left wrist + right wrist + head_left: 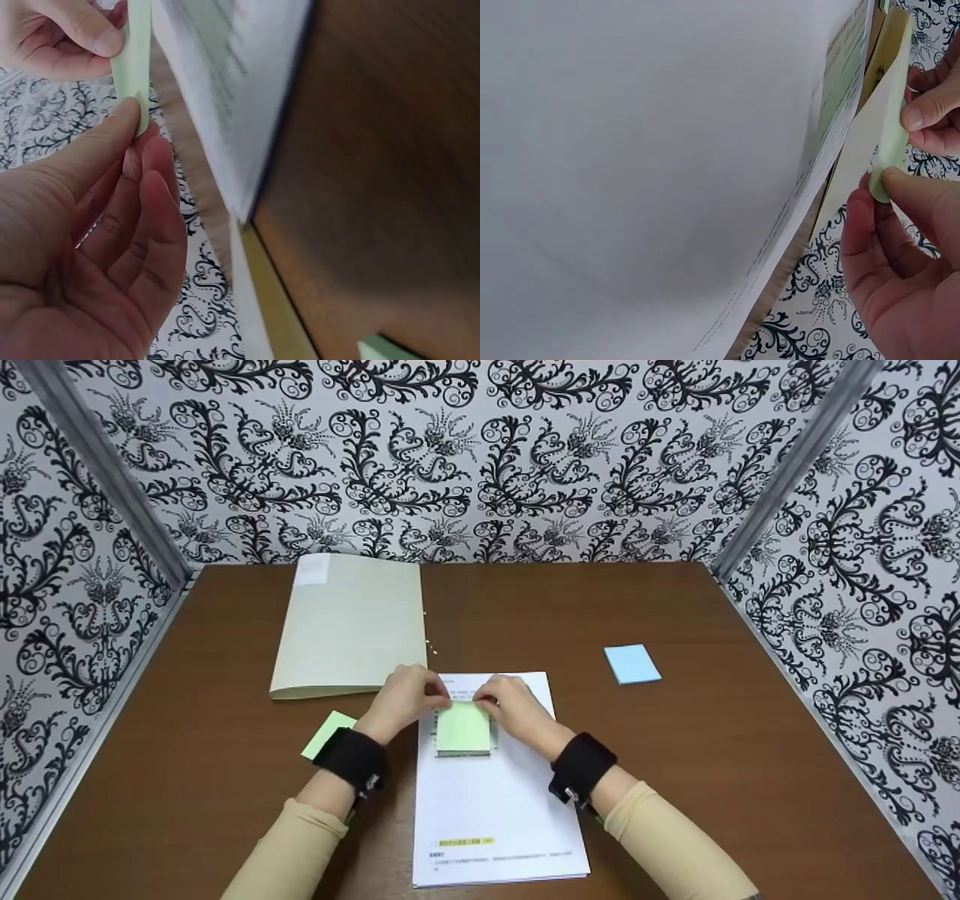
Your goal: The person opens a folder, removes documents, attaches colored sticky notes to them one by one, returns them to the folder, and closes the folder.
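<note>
I see the left hand [405, 697] and the right hand [517, 709] pinching one green note [463, 727] above one paper stack [495, 802].
From my head view, the note sits near the middle of the frame, one upper corner in each hand; its pinched edge runs left to right, its free edge faces the bottom. It looks nearly square, so I cannot single out a long axis. On the table [735, 735] I also count one folder [356, 622] upper left, one green pad [326, 735] by the left wrist and one blue pad [634, 664] right of centre.
</note>
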`<state>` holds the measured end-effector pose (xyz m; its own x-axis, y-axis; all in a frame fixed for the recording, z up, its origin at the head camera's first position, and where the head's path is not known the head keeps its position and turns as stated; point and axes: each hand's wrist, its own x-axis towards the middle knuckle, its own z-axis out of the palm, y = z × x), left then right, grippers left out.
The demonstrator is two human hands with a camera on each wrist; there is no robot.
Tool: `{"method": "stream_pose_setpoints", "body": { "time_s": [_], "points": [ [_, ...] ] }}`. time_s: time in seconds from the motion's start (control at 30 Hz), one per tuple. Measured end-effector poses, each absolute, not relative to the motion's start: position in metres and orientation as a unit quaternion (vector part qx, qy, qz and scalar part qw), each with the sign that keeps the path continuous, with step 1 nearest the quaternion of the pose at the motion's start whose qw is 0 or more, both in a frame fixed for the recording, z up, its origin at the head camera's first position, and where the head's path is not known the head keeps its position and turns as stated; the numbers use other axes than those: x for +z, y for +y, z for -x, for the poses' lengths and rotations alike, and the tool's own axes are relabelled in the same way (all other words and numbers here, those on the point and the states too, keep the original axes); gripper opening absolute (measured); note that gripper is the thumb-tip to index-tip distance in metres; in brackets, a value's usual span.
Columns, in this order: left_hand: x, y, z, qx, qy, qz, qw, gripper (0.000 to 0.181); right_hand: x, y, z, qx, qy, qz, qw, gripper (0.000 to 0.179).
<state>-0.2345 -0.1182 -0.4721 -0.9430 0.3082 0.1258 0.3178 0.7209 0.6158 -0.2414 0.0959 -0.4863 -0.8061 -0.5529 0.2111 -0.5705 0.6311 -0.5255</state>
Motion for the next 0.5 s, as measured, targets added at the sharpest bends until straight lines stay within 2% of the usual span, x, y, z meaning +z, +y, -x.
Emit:
{"method": "stream_pose_setpoints", "body": {
  "time_s": [0.2,0.5],
  "points": [
    [-0.480,-0.117,0.238,-0.308,-0.940,0.147,-0.007,0.005,-0.493,0.091,0.245,0.280,-0.911,-0.303,-0.006,0.012],
    [-0.486,-0.115,0.241,-0.292,-0.947,0.137,-0.016,0.007,-0.498,0.088,0.249,0.262,-0.920,-0.291,-0.009,0.011]
  ]
}}
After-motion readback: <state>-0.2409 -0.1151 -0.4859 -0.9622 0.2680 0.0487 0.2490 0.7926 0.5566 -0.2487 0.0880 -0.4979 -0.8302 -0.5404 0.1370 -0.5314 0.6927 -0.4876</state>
